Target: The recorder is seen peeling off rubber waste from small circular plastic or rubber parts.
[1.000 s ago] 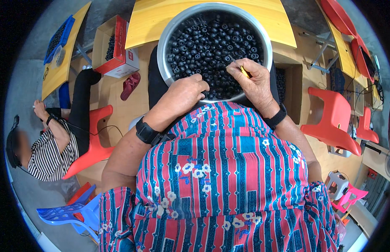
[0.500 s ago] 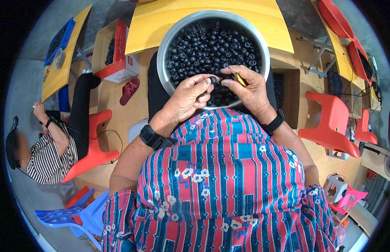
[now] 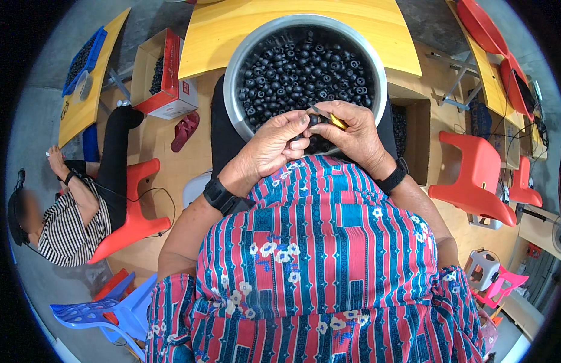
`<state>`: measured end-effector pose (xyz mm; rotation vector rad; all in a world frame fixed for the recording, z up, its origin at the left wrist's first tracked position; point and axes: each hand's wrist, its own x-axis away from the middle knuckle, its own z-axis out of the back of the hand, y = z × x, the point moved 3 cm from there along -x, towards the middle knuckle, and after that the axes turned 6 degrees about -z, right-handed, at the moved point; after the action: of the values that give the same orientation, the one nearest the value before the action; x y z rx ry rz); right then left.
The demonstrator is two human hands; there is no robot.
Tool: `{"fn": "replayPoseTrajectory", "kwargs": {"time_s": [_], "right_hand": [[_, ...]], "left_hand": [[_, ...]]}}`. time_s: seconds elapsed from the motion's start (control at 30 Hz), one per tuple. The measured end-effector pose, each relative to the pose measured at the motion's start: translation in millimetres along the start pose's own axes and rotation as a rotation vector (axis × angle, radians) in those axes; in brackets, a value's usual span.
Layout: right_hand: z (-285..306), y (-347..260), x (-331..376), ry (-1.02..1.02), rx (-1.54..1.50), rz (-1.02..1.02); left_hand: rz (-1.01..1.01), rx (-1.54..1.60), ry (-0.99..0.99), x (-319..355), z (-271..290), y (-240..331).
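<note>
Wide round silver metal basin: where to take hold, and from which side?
Likely the silver rim at its left and right, coming in from outside. Both edges show uncovered, and opposite holds should steady the round basin, loaded with small round black pieces. Near edge is partly covered; far edge overlaps the flat yellow tabletop in view.

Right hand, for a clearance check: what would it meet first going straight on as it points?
The right hand would likely first meet the black piece held by the left hand; whether they touch now is unclear.
</note>
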<state>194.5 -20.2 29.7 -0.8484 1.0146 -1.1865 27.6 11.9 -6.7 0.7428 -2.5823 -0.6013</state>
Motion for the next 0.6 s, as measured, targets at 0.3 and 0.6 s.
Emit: {"fn": "replayPoseTrajectory", "kwargs": {"time_s": [0.3, 0.6], "right_hand": [[9.8, -0.1, 1.0, 0.048, 0.015, -0.031], [1.8, -7.6, 0.7, -0.064, 0.291, 0.097]], "left_hand": [[-0.066, 0.089, 0.004, 2.1, 2.8, 2.5], [-0.079, 0.06, -0.031, 5.0, -4.2, 4.7]]}}
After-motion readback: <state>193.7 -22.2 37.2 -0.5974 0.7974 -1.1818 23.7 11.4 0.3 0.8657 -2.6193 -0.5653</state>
